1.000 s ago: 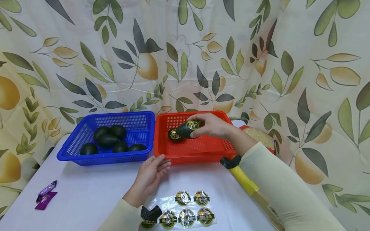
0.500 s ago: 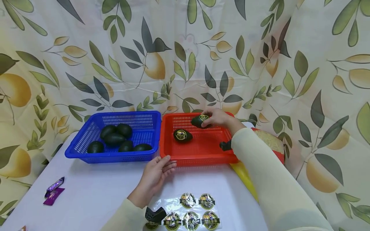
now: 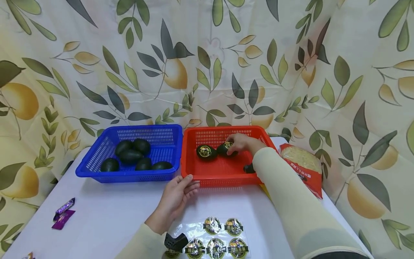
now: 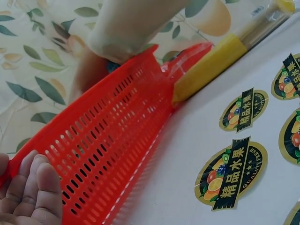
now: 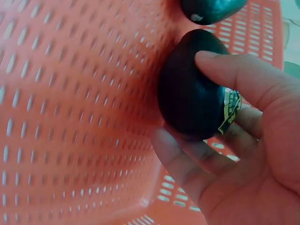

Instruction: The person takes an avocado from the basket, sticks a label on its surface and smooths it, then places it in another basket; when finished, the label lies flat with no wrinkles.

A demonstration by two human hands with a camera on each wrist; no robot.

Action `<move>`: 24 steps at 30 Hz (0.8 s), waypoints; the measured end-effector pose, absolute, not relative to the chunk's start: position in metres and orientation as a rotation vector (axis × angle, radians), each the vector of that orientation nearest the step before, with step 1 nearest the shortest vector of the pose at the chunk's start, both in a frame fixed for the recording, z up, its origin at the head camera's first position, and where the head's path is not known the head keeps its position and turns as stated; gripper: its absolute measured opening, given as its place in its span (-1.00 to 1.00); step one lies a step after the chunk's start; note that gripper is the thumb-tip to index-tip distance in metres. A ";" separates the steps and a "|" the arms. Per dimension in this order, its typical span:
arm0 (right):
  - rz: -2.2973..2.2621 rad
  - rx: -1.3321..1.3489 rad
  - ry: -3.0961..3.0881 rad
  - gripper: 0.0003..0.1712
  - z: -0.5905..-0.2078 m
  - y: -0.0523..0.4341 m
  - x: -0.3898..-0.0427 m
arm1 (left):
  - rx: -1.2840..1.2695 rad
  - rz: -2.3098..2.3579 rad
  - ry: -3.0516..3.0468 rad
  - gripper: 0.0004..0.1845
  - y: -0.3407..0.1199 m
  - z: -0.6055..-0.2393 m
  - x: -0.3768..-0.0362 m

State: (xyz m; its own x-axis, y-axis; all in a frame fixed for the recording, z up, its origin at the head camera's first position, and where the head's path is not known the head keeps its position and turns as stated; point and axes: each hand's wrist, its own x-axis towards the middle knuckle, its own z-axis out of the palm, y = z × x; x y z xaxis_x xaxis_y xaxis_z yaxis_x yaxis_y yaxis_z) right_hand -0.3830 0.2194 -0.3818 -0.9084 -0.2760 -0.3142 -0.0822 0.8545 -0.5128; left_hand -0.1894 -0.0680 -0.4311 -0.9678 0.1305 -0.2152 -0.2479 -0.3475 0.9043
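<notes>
My right hand grips a dark green avocado with a gold sticker, low on the floor of the red basket. A second stickered avocado lies just left of it in the same basket. My left hand rests flat on the table with its fingertips against the red basket's front left corner. The blue basket to the left holds several plain avocados.
A sheet of round fruit stickers lies on the white table in front of me. A red packet and a yellow package sit right of the red basket. A purple wrapper lies at the left edge. A leaf-print cloth hangs behind.
My right hand has carried the stickered avocado from above the red basket down to its floor, beside the other one. The left hand has stayed at the basket's corner.
</notes>
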 end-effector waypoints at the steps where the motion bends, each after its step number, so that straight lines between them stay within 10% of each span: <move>1: -0.688 -0.269 2.665 -0.37 -0.381 0.220 -0.382 | -0.146 2.396 1.648 -0.76 -0.068 -0.431 -0.189; 15: -0.663 -0.462 2.830 -0.28 -0.342 0.184 -0.376 | -0.391 2.403 1.752 -0.51 -0.153 -0.432 -0.182; 24: -0.904 -0.778 2.607 -0.31 -0.322 0.107 -0.360 | -0.630 2.618 1.412 -0.70 -0.227 -0.411 -0.189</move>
